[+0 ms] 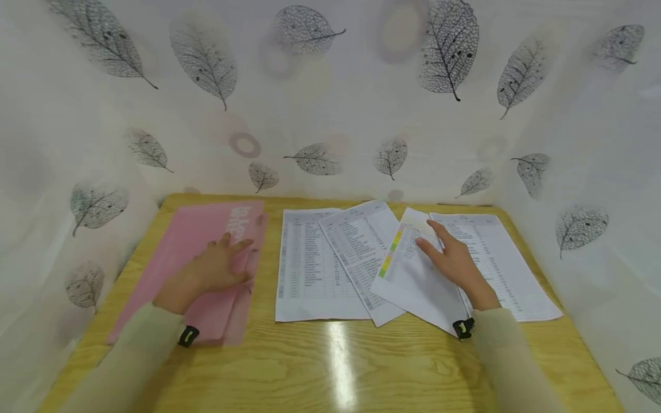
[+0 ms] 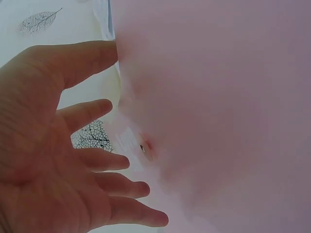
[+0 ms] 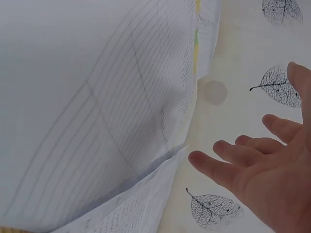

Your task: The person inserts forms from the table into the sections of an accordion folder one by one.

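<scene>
At the left of the head view lies a pink folder (image 1: 198,229) with pale lettering near its top edge. My left hand (image 1: 212,269) is over its right part, fingers spread; whether they touch it I cannot tell. The left wrist view shows the same hand (image 2: 53,145) beside a blurred pink surface (image 2: 223,97). My right hand (image 1: 457,267) hovers or rests over a printed sheet (image 1: 413,287) with a yellow and green strip; contact is unclear. The right wrist view has this hand (image 3: 272,179) with fingers extended, holding nothing, near lined paper (image 3: 97,97).
Other printed sheets lie on the wooden table (image 1: 289,367): an upright one (image 1: 315,307) in the middle, a tilted one (image 1: 356,235) overlapping it, and another (image 1: 501,258) at the right. Leaf-patterned white cloth (image 1: 351,103) surrounds the table's back and sides.
</scene>
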Available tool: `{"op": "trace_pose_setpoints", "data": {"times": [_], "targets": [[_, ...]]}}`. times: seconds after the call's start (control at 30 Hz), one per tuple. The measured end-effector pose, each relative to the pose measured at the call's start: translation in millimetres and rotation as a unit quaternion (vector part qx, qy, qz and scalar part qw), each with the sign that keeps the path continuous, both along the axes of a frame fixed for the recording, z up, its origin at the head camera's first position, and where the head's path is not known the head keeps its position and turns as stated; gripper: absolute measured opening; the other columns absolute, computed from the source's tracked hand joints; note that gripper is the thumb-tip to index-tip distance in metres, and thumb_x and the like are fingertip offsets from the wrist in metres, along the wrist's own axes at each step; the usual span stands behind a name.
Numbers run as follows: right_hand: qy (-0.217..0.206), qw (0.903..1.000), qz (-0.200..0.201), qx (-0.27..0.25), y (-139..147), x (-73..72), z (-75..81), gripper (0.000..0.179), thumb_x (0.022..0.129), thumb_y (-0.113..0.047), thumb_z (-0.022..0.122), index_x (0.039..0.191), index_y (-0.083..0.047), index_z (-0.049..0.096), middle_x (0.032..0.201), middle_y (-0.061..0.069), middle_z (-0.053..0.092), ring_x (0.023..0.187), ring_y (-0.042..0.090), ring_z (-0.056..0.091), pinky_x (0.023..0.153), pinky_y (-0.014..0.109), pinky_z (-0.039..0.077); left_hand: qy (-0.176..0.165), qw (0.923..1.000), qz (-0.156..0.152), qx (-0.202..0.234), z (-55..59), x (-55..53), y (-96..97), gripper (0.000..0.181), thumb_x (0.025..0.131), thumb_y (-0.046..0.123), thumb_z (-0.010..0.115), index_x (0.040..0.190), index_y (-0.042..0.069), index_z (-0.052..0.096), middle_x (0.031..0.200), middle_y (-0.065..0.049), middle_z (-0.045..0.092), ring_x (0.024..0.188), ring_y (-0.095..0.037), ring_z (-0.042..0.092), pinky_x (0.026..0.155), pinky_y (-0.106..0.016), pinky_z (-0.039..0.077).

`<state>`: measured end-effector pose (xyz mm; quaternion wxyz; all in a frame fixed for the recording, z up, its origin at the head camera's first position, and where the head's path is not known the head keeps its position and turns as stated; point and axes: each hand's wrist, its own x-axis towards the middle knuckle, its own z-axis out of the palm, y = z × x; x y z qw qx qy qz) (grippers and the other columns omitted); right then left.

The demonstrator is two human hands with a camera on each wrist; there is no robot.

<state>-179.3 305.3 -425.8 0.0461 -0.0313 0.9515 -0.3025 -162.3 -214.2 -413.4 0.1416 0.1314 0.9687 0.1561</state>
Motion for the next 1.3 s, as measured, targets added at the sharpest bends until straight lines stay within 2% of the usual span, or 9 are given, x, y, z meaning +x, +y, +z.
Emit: {"op": "trace_pose_setpoints", "data": {"times": [0.23, 0.4, 0.63, 0.77, 0.83, 0.93, 1.03, 1.17, 1.3], "targets": [[-0.025, 0.9957, -0.034, -0.083, 26.8, -1.3, -4.5, 0.081, 0.107, -0.059, 0.048, 0.169, -0.013, 0.021, 0.168, 0.028, 0.031, 0.148, 0.05, 0.043, 0.11, 0.063, 0.047, -0.005, 0.9999, -0.002, 0.016, -2.3, 4.2, -4.1, 0.079, 0.092, 0.032, 0.073, 0.161, 0.01, 0.041, 0.158, -0.05, 0.021, 0.127, -0.069, 0.047, 0.091, -0.074, 0.05], [-0.013, 0.9923, -0.044, -0.115, 44.8, -0.5, -5.6, 0.075, 0.111, -0.049, 0.047, 0.168, -0.008, 0.022, 0.162, 0.031, 0.041, 0.141, 0.048, 0.051, 0.097, 0.052, 0.058, -0.013, 0.9996, -0.005, 0.025, -1.6, 4.5, -4.3, 0.075, 0.093, 0.028, 0.067, 0.162, 0.011, 0.04, 0.158, -0.053, 0.018, 0.112, -0.059, 0.059, 0.081, -0.061, 0.055], [-0.015, 0.9899, -0.093, -0.106, 67.2, 1.4, -5.9, 0.079, 0.109, -0.054, 0.047, 0.168, -0.007, 0.024, 0.156, 0.033, 0.048, 0.134, 0.05, 0.057, 0.089, 0.044, 0.062, 0.008, 0.9991, -0.022, 0.035, -3.0, 3.7, -6.6, 0.057, 0.102, 0.027, 0.057, 0.156, 0.01, 0.05, 0.154, -0.054, 0.026, 0.129, -0.073, 0.045, 0.097, -0.076, 0.047], [-0.011, 0.9879, -0.113, -0.105, 82.1, 2.1, -7.1, 0.078, 0.109, -0.055, 0.047, 0.166, -0.006, 0.029, 0.154, 0.033, 0.05, 0.131, 0.05, 0.059, 0.083, 0.034, 0.063, 0.029, 0.9974, -0.037, 0.055, -2.7, 3.7, -9.6, 0.049, 0.104, 0.025, 0.053, 0.151, 0.008, 0.055, 0.151, -0.054, 0.03, 0.127, -0.072, 0.048, 0.097, -0.076, 0.046], [-0.005, 0.9876, -0.118, -0.104, 90.7, 2.6, -7.8, 0.074, 0.109, -0.052, 0.048, 0.163, -0.003, 0.035, 0.152, 0.033, 0.053, 0.127, 0.048, 0.062, 0.08, 0.028, 0.063, 0.039, 0.9961, -0.04, 0.068, -2.8, 3.5, -11.0, 0.046, 0.104, 0.024, 0.054, 0.146, 0.005, 0.057, 0.149, -0.049, 0.04, 0.119, -0.066, 0.057, 0.094, -0.072, 0.05], [0.003, 0.9873, -0.126, -0.097, 106.2, 3.1, -9.7, 0.069, 0.11, -0.048, 0.049, 0.157, 0.003, 0.044, 0.148, 0.033, 0.056, 0.111, 0.025, 0.07, 0.077, 0.021, 0.06, 0.066, 0.9932, -0.043, 0.086, -3.7, 2.1, -13.4, 0.038, 0.099, 0.021, 0.06, 0.133, 0.002, 0.059, 0.135, -0.035, 0.058, 0.094, -0.043, 0.067, 0.083, -0.056, 0.055], [0.009, 0.985, -0.142, -0.097, 122.4, 4.4, -10.9, 0.066, 0.109, -0.044, 0.053, 0.149, 0.007, 0.052, 0.14, 0.031, 0.061, 0.094, -0.002, 0.066, 0.075, 0.021, 0.06, 0.088, 0.99, -0.046, 0.1, -4.5, 0.3, -16.1, 0.035, 0.093, 0.018, 0.065, 0.125, 0.003, 0.058, 0.121, -0.022, 0.064, 0.077, -0.025, 0.057, 0.074, -0.043, 0.051], [0.0, 0.9801, -0.163, -0.114, 144.5, 8.0, -11.4, 0.065, 0.107, -0.042, 0.059, 0.148, 0.008, 0.053, 0.111, 0.002, 0.075, 0.082, -0.011, 0.067, 0.073, 0.023, 0.061, 0.106, 0.9872, -0.055, 0.106, -4.7, -1.0, -19.9, 0.041, 0.089, 0.016, 0.068, 0.127, 0.004, 0.057, 0.124, -0.022, 0.067, 0.082, -0.025, 0.058, 0.079, -0.046, 0.052], [-0.022, 0.9768, -0.167, -0.132, 164.0, 11.9, -12.2, 0.07, 0.107, -0.04, 0.059, 0.153, 0.01, 0.045, 0.095, -0.028, 0.06, 0.081, -0.008, 0.069, 0.074, 0.023, 0.062, 0.106, 0.9863, -0.051, 0.115, -3.1, -0.4, -23.2, 0.048, 0.09, 0.016, 0.069, 0.134, 0.004, 0.058, 0.134, -0.024, 0.067, 0.09, -0.029, 0.062, 0.085, -0.051, 0.053]]}}
